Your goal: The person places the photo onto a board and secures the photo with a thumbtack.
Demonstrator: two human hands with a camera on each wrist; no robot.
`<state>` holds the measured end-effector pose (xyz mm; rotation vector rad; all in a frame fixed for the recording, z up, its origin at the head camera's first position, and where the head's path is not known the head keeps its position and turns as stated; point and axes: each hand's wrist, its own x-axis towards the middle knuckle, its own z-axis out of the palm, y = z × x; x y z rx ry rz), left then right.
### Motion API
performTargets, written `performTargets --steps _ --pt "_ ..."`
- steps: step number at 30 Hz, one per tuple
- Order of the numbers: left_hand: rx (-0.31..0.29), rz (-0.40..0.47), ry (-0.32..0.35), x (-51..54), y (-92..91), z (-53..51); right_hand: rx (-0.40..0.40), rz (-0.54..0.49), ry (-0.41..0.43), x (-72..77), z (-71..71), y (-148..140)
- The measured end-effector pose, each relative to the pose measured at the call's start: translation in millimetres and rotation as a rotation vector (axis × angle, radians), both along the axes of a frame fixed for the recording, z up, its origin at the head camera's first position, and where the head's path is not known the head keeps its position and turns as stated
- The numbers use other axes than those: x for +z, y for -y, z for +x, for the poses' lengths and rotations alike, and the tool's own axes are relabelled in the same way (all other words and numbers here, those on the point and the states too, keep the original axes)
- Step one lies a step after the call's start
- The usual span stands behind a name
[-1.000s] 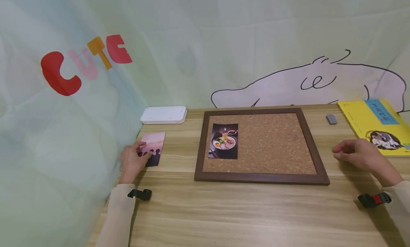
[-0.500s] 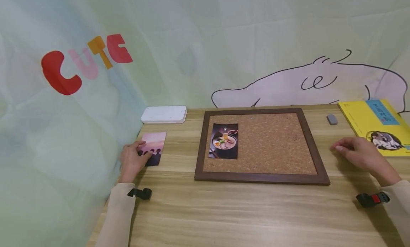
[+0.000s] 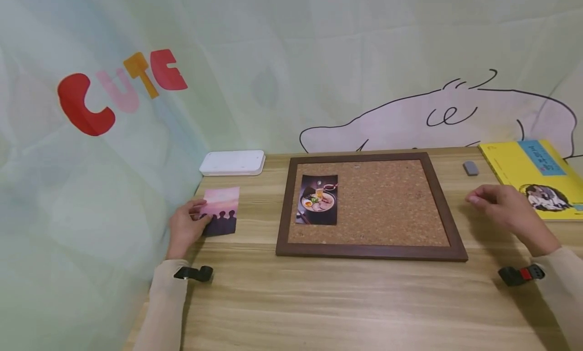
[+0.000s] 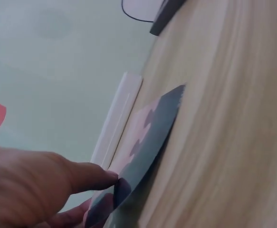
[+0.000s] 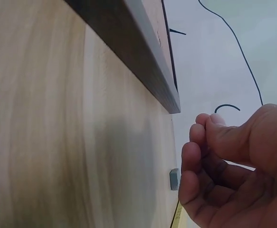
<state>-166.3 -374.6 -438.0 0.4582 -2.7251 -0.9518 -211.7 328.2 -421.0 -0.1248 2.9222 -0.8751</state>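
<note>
Silhouette photo point(image 3: 225, 202) is lying left of centre in the head view, its near edge standing a little off the worktop point(image 3: 328, 300) in the left wrist view. I am pinching it by its left side with the left hand point(image 3: 184, 227), the thumb pressing on the printed face. I am holding the right hand point(image 3: 507, 209) above the worktop at the right of the head view, its fingers hanging in a loose, narrow curl, thumb tip meeting the index finger in the right wrist view. Between both hands, a brown-framed corkboard point(image 3: 387, 209) is occupying the middle of the view, and a ramen photo point(image 3: 318, 203) is sitting on the left part of its cork, a small pin point(image 3: 319, 182) showing near that photo's top. I am seeing a white case point(image 3: 232, 163) beyond the silhouette photo, near the backdrop point(image 3: 246, 62). Toward the right edge, a grey block point(image 3: 471, 168) is resting just beside a yellow book point(image 3: 533, 181), which the right hand is partly covering.
</note>
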Motion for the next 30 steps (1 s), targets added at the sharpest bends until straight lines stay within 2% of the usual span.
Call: performTargets --steps 6,12,19,25,30 --pt "0.024 0.097 0.087 6.2 -5.7 0.2 -0.02 -0.019 -0.064 2.9 -1.2 6" --pt "0.059 0.187 0.171 7.4 -8.8 -2.1 -0.018 -0.031 -0.089 6.1 -4.4 13" --pt "0.081 0.265 0.178 9.1 -13.5 -4.7 -0.023 -0.105 -0.098 6.2 -6.5 20" --pt "0.083 0.319 0.175 12.0 -18.3 -5.5 -0.037 -0.115 -0.106 8.2 -8.4 27" --pt "0.076 0.331 0.172 14.6 -23.0 -7.2 -0.065 -0.124 -0.09 12.3 -9.3 30"
